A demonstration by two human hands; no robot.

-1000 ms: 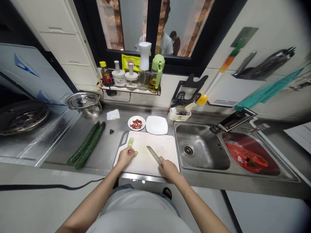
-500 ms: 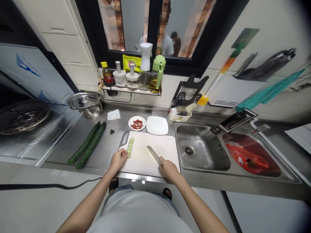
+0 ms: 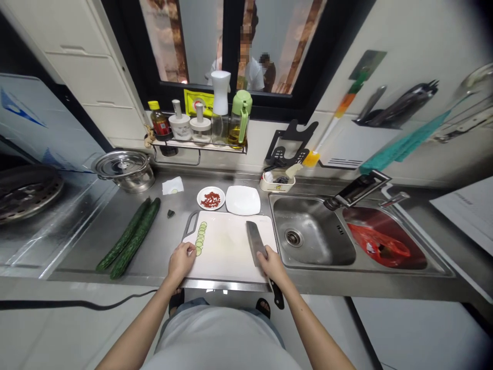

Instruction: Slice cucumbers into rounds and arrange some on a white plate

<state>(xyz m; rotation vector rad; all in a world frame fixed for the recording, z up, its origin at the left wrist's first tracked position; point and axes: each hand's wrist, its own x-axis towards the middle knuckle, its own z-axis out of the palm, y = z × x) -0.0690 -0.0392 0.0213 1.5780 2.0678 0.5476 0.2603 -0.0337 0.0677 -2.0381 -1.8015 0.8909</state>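
My left hand [image 3: 182, 261] rests at the left edge of the white cutting board [image 3: 234, 262], fingers curled in. It is right beside the lowest of a row of overlapping cucumber slices [image 3: 201, 237]; whether anything is between the fingertips is hidden. My right hand [image 3: 272, 264] grips a kitchen knife [image 3: 254, 240] near where blade and handle meet. The broad blade lies over the right part of the board, tip pointing away from me, while the black handle sticks out past the front edge. Two whole cucumbers [image 3: 133, 234] lie on the counter to the left.
Behind the board are a plate of chopped red pieces [image 3: 211, 198] and a white square plate [image 3: 242, 200]. A dark green scrap [image 3: 170, 214] and white paper [image 3: 172, 186] lie left. The sink [image 3: 314, 231] adjoins the right side. A lidded pot [image 3: 125, 172] stands back left.
My right hand has turned the knife so its broad side shows, and has moved it rightward over the board. My left hand has drawn slightly back from the lowest slice. The view has shifted.
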